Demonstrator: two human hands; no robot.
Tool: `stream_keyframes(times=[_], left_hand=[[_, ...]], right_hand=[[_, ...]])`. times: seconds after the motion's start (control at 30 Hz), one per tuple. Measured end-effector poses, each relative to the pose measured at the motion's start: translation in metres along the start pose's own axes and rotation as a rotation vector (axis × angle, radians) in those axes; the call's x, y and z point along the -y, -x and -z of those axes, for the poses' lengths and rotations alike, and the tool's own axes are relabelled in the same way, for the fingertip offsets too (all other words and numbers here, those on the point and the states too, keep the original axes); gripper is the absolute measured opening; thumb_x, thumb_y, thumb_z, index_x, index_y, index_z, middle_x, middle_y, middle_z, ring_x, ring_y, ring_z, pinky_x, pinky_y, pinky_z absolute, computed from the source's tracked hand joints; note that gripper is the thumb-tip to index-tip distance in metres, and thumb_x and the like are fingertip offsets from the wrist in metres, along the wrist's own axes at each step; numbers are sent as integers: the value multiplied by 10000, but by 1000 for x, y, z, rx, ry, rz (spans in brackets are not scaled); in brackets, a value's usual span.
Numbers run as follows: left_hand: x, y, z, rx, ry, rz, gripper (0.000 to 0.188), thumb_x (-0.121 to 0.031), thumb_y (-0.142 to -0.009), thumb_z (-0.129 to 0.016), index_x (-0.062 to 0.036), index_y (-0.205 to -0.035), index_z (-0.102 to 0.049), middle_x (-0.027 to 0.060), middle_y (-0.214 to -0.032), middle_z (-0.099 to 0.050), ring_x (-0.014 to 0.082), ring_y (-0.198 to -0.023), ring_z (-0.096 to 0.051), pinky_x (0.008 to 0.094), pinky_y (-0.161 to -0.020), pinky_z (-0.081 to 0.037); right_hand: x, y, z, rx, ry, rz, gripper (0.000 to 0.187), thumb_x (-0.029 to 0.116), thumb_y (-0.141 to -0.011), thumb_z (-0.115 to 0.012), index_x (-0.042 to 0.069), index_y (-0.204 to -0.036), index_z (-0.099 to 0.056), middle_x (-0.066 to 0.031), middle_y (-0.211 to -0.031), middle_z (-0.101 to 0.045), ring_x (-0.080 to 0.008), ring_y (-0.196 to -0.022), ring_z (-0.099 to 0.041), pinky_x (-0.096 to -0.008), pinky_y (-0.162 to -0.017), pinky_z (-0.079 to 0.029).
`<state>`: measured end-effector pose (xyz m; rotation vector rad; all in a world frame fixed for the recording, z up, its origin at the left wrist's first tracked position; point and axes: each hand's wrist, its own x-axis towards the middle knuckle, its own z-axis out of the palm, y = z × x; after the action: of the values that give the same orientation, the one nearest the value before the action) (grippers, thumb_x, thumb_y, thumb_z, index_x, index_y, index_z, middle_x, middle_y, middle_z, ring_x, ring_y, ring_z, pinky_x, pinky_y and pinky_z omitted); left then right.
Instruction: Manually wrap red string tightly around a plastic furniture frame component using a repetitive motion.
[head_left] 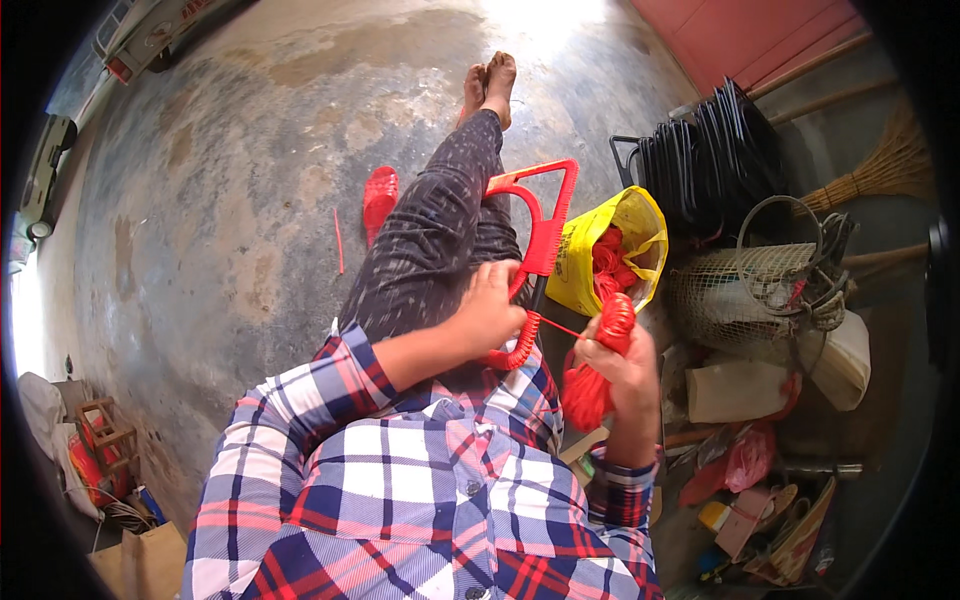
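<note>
Across my lap lies a frame [548,240] with a curved inner part, mostly wrapped in red cord, with a bare black stretch near my hands. My left hand [490,308] is closed on the frame's near side, beside tightly wound red coils. A bundle of red cord [588,392] is gripped in my right hand [622,362], just right of the frame. From it a taut strand [560,327] runs left to the wound coils. My left fingertips are partly hidden. Beyond my right hand stands a yellow bag [572,265] with more red cord [608,262] inside.
Several black frames [712,155] are stacked at the right, near a straw broom [880,160]. A wire mesh basket [740,290] and assorted clutter lie along that side. One red slipper [380,200] and a short red strand [338,240] are on the concrete floor left of my legs.
</note>
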<state>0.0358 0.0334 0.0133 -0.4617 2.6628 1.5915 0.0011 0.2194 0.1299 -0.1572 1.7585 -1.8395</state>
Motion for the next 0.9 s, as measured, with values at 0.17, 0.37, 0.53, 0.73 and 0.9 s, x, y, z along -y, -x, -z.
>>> stream_keyframes(times=[0.17,0.37,0.53,0.73,0.9], left_hand=[[-69,25,32,202,143,-520,451,1,-711,-656,-19,-1153,-564,174,-1072,-610,310,-1034,-605,394,-919,-462],[-40,0,34,-18,447,-63,60,24,-816,-632,-27,-838,-609,-34,-670,-545,32,-634,-493,230,-543,-431],[7,-19,57,60,198,67,108,-102,-817,-685,-13,-804,-626,52,-683,-606,98,-641,-565,274,-563,-458],[16,-8,46,295,183,313,357,-338,-876,-673,11,-811,-633,116,-663,-654,178,-560,-628,341,-509,-485],[10,5,29,235,320,282,324,-317,-899,-679,-7,-888,-589,71,-715,-642,109,-635,-597,288,-553,-481]], right_hand=[[70,30,44,-163,-61,513,173,113,-884,-629,9,-1015,-585,-48,-873,-586,-140,-826,-589,-288,-799,-502],[104,76,212,-959,134,1113,349,238,-907,-643,12,-1141,-520,-95,-1009,-558,-200,-909,-567,-348,-846,-477],[29,23,100,-285,-10,504,372,167,-768,-612,11,-1099,-548,-97,-947,-588,-214,-837,-588,-365,-755,-518],[-61,-29,-4,220,1095,186,324,93,-702,-679,79,-1026,-677,-137,-918,-593,-346,-898,-622,-410,-786,-506],[-67,-60,-22,237,791,300,298,94,-728,-686,13,-1013,-653,-168,-929,-618,-322,-861,-639,-385,-783,-513]])
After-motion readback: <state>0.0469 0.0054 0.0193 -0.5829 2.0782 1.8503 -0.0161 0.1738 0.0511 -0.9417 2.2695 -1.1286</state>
